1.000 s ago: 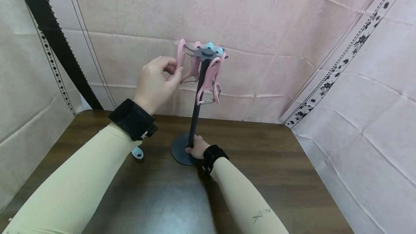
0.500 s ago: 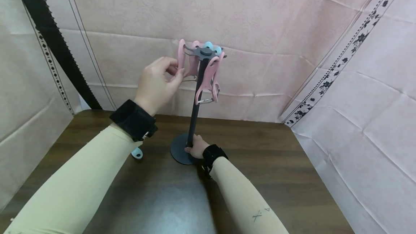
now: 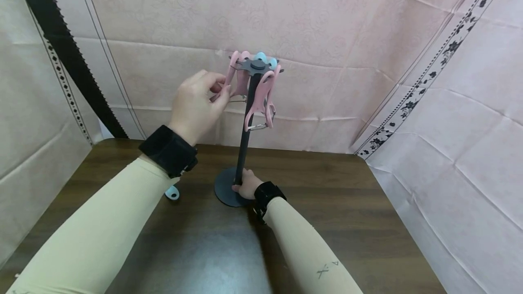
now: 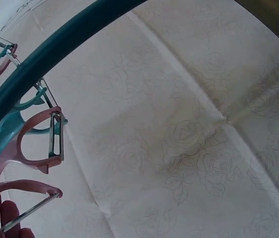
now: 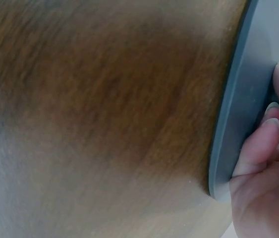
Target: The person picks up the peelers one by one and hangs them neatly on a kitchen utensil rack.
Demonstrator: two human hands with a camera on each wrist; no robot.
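A pink Y-shaped peeler (image 3: 231, 71) is pinched between the thumb and fingers of my left hand (image 3: 197, 103), its handle end up against a prong of the dark grey rack (image 3: 258, 66). The left wrist view shows this peeler's metal blade (image 4: 30, 212) at the lower end, beside my fingertips. Other pink peelers (image 3: 263, 94) and blue peelers (image 4: 5, 131) hang around the rack's top. Low on the upright pole (image 3: 245, 144), just above the round base (image 3: 222, 187), my right hand (image 3: 250, 186) grips the stand. Whether the held peeler sits fully on its prong, I cannot tell.
A light blue handle end (image 3: 172, 193) lies on the wooden table (image 3: 327, 194), partly hidden under my left forearm. Patterned pale cloth (image 3: 327, 58) hangs behind and at both sides. A black toothed strip (image 3: 69, 44) runs down at the left.
The held pink peeler's top has moved right, closer against the rack, so the peeler now leans. My right hand stays on the pole.
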